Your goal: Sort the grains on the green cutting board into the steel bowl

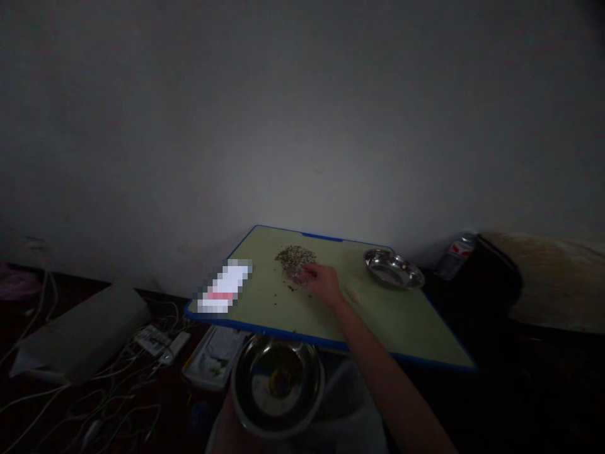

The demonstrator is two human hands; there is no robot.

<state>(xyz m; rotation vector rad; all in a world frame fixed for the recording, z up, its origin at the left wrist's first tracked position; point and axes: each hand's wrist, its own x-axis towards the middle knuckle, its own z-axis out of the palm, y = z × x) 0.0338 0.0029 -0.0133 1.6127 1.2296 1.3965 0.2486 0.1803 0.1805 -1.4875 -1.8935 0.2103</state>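
While the left hand (225, 424) cups the steel bowl (277, 384) just below the green board (392, 315), the right hand (324, 285) rests loosely curled on the grain pile (295, 257) mid-board (pinching any? too dim to tell). Flat fingers and a gentle rake would, I'd say, keep strays from scattering.

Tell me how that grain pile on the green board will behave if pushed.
The pile is loose small grains, so it would likely spread rather than slide as one. Strays already lie near the right hand, so bits probably scatter easily. The board looks smooth and flat; grains may skid toward its edge.
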